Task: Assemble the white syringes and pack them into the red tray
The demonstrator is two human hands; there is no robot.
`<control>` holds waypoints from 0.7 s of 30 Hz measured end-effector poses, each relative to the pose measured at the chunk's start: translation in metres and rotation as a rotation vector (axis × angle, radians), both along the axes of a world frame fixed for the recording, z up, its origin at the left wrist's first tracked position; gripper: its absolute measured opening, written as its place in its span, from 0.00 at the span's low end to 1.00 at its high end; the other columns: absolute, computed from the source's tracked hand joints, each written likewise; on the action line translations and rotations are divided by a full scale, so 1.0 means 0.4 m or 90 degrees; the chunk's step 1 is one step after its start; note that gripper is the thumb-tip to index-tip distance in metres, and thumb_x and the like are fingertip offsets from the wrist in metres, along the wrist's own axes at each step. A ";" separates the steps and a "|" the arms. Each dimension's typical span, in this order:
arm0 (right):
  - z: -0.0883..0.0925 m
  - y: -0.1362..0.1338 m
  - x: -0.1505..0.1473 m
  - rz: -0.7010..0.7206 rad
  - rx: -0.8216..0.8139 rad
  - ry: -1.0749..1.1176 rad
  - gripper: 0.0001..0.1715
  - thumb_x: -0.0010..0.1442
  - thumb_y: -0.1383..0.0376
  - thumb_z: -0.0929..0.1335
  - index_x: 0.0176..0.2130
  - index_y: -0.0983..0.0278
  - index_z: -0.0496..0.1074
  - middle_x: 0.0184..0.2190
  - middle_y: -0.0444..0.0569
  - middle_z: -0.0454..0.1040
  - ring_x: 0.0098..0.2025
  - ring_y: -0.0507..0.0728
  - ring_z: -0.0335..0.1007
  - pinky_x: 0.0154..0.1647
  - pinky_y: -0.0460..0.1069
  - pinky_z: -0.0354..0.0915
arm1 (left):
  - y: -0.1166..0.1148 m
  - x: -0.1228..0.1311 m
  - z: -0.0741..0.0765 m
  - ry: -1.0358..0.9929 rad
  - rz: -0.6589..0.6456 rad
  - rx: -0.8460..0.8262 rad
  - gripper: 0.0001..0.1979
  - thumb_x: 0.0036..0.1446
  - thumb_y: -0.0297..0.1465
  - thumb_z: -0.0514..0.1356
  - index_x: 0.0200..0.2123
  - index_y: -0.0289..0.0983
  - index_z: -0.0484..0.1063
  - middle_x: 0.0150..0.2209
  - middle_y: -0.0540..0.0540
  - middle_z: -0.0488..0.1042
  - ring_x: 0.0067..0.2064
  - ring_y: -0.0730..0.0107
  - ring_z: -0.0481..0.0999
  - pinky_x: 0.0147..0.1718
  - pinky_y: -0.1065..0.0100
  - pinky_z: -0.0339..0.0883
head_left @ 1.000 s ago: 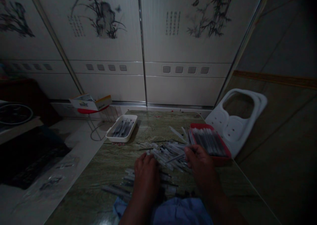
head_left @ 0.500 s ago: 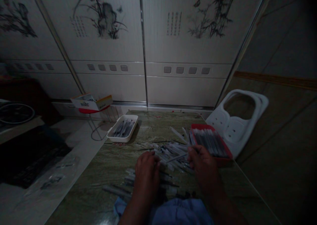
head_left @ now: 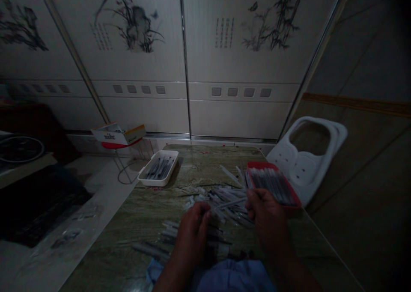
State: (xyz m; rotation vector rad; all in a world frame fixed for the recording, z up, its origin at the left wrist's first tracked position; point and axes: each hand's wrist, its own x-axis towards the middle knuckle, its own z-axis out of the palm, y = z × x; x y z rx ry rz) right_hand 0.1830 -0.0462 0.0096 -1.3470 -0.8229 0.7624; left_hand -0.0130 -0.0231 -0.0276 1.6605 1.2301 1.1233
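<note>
My right hand [head_left: 265,210] pinches the end of a thin pale pen-like stick [head_left: 231,203] that slants down to the left over a loose pile of clear and dark sticks [head_left: 226,193]. At the stick's other end is my left hand [head_left: 194,223], its thumb and fingers closed together; what they grip is too small and dark to make out. More sticks [head_left: 170,232] lie left of and below my left hand. Behind my right hand, a red tray [head_left: 293,198] holds a row of sticks. A white tray [head_left: 167,179] with dark sticks stands at the back left.
The green marbled table [head_left: 118,227] has a blue cloth [head_left: 234,275] at its near edge. A folded white chair [head_left: 317,168] leans at the right. An open box [head_left: 111,136] sits on a red stool [head_left: 118,145] at the left, before patterned sliding doors.
My left hand has drawn slightly down and to the right, its fingers closer together, uncovering small clear pieces behind it. My right hand has hardly moved and still holds the stick.
</note>
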 end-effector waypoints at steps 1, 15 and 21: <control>0.002 0.000 -0.001 0.002 -0.003 -0.003 0.20 0.61 0.48 0.70 0.36 0.62 0.71 0.24 0.40 0.69 0.24 0.51 0.61 0.23 0.45 0.58 | 0.000 -0.001 -0.002 0.013 -0.018 0.007 0.09 0.64 0.38 0.57 0.39 0.42 0.74 0.38 0.45 0.77 0.43 0.59 0.75 0.44 0.61 0.65; -0.010 0.006 -0.015 0.206 -0.072 0.057 0.16 0.57 0.54 0.72 0.31 0.62 0.68 0.21 0.39 0.70 0.18 0.48 0.59 0.19 0.43 0.52 | 0.019 -0.013 0.013 -0.401 0.026 -0.240 0.17 0.56 0.42 0.67 0.42 0.39 0.70 0.34 0.50 0.75 0.33 0.70 0.74 0.34 0.70 0.65; -0.002 -0.013 -0.049 0.328 -0.128 -0.021 0.10 0.60 0.57 0.69 0.38 0.62 0.71 0.20 0.36 0.66 0.20 0.49 0.58 0.21 0.43 0.52 | 0.026 -0.009 0.011 -0.507 0.079 -0.254 0.18 0.55 0.41 0.68 0.44 0.37 0.72 0.34 0.49 0.77 0.33 0.73 0.74 0.35 0.72 0.66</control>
